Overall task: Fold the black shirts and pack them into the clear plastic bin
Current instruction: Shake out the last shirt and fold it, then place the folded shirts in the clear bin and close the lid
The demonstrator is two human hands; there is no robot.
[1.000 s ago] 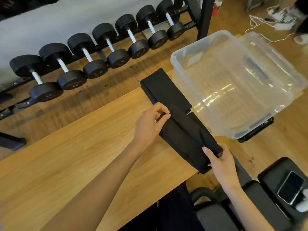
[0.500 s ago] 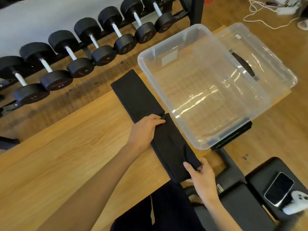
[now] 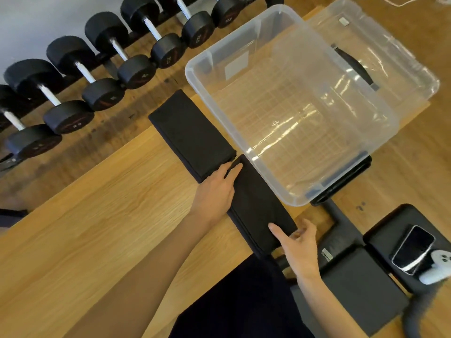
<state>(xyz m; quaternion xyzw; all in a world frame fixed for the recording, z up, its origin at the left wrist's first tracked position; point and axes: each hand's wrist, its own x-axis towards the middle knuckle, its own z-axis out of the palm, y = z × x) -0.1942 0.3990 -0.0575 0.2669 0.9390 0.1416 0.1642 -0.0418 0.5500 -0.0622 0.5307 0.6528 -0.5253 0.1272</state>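
A black shirt [image 3: 192,132], folded into a long narrow strip, lies on the wooden table [image 3: 97,215] along the left side of the clear plastic bin [image 3: 246,37]. Nothing is in the bin. My left hand [image 3: 214,191] rests on the strip's middle, its fingers laid fairly straight across a crease. At the strip's near end, by the table edge, my right hand [image 3: 300,250] pinches the cloth, thumb on top and fingers beneath.
A rack of black dumbbells [image 3: 102,76] runs along the floor behind the table. The bin's clear lid [image 3: 390,57] lies under its far right side. A black padded bench [image 3: 353,276] at lower right carries a phone [image 3: 412,250] and a white controller [image 3: 436,267].
The near half of the strip has settled flat on the table. My left hand went from pinching the cloth to lying on it. The view has swung so the bin sits nearer the middle.
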